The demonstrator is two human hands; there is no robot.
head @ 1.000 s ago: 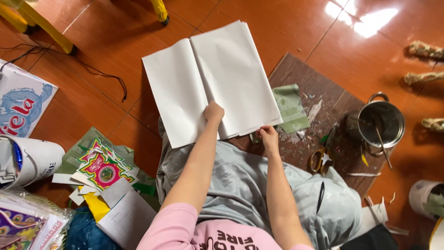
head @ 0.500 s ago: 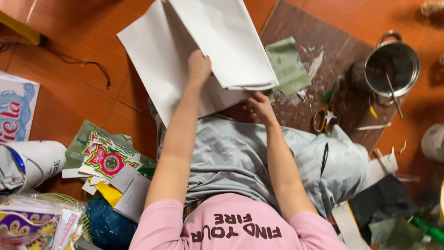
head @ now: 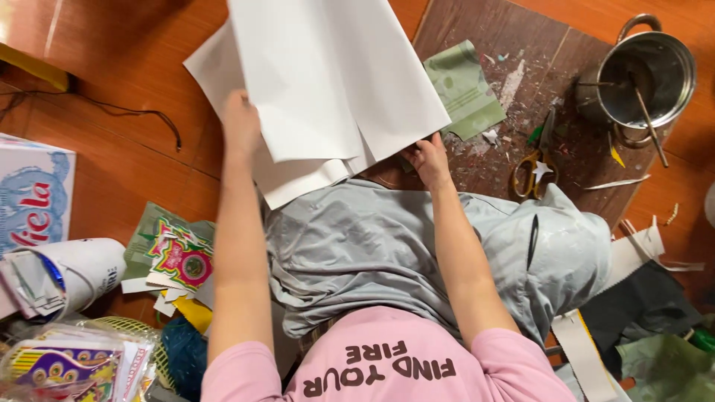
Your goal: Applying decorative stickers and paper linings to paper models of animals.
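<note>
Large white paper sheets [head: 328,82] are held up over the red-brown floor, several of them overlapping. My left hand [head: 240,123] grips their left edge. My right hand [head: 426,158] holds the lower right corner, its fingers closed under the paper. A grey cloth [head: 387,253] covers my lap below the sheets. A green paper piece [head: 465,89] lies on the dark wooden board [head: 536,52] just right of the sheets.
A metal pot [head: 646,78] with a stick in it stands at the far right. Yellow-handled scissors [head: 530,160] and paper scraps lie on the board. Colourful printed cut-outs [head: 175,257], a paper roll [head: 71,272] and a box [head: 33,193] lie at left. A black cable [head: 141,115] crosses the floor.
The white sheets have come closer and higher in view, their top edge now out of frame. Both hands kept their hold on the paper.
</note>
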